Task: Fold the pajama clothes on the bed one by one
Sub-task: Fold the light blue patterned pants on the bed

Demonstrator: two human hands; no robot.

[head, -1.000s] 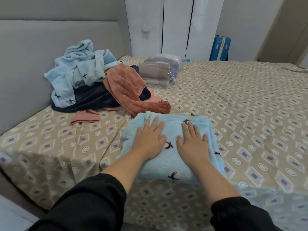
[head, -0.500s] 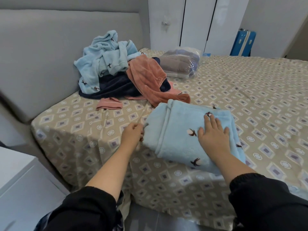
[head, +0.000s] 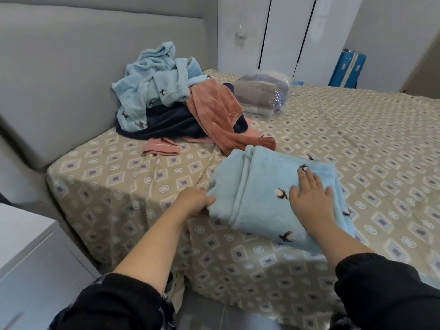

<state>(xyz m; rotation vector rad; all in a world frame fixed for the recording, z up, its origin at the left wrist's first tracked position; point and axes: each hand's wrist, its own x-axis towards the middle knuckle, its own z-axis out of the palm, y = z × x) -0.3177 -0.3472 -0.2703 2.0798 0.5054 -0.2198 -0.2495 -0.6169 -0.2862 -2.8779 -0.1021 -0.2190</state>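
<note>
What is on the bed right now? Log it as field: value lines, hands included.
bed: patterned sheet
folded item: light blue pajama piece, near bed corner
left hand: grips its left edge
right hand: rests flat on top
unfolded pile: blue, navy, rust, pink clothes against headboard
other: plastic-wrapped bundle behind pile

My left sleeve [head: 112, 303] is black, pushed up, with dark checked fabric showing at its edge. My right sleeve [head: 381, 287] is black too, with a gathered cuff. My left hand [head: 195, 202] and right hand [head: 312, 198] are bare.
</note>
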